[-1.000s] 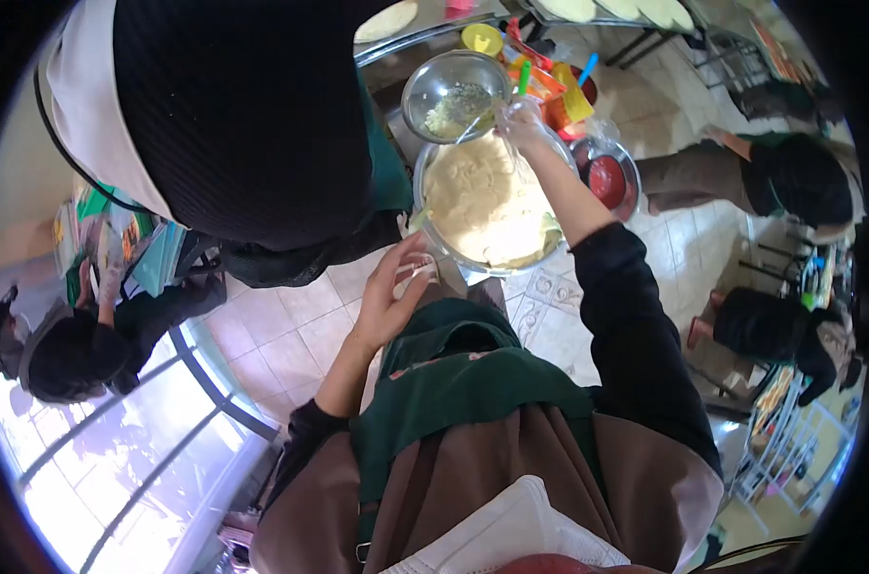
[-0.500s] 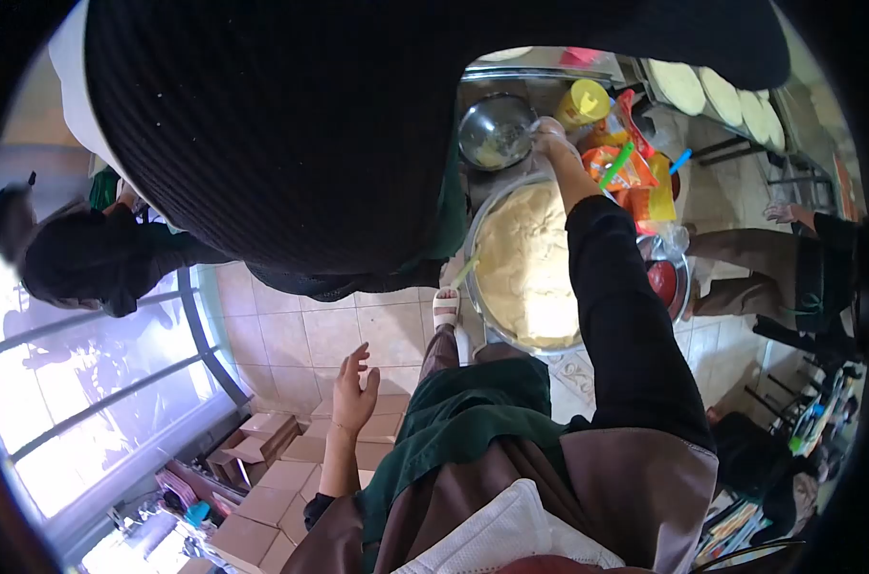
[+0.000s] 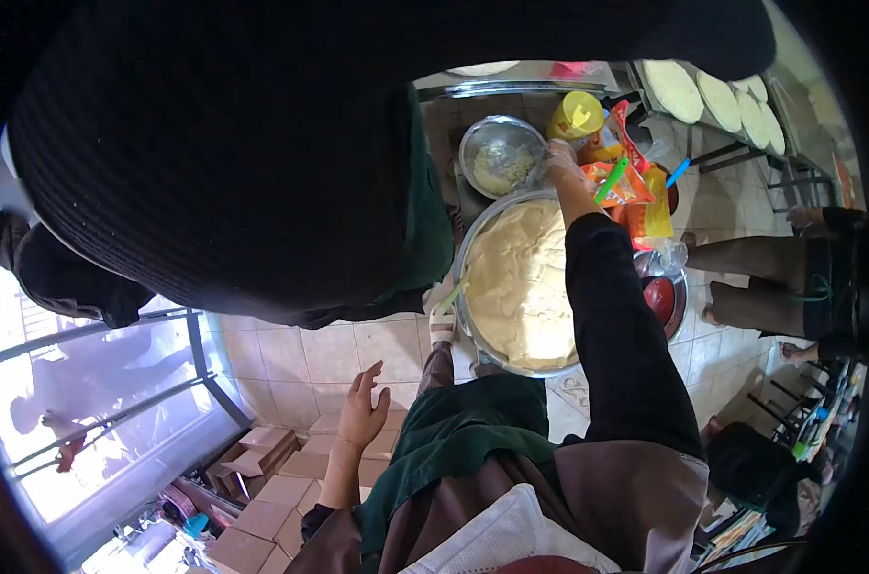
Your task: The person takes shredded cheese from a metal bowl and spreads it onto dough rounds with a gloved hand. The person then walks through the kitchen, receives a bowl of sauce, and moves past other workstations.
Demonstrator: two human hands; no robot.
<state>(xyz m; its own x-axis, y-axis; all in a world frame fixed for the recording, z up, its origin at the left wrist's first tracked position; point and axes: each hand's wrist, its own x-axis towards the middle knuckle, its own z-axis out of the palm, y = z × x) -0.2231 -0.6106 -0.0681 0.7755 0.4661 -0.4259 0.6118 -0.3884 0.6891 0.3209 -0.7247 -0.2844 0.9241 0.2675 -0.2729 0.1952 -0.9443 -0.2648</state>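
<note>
Your right hand point(image 3: 561, 161) reaches the small steel bowl point(image 3: 500, 153) past the big dough bowl's point(image 3: 521, 277) far rim; grip unclear. Left hand point(image 3: 363, 413) hangs empty, fingers spread. Likely scooping filling; next, carry it over the dough.

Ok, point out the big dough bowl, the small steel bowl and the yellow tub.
big dough bowl point(image 3: 461, 251), head view, on its left rim.
small steel bowl point(image 3: 475, 143), head view, on its left inner wall.
yellow tub point(image 3: 576, 115), head view, on its lid.
</note>
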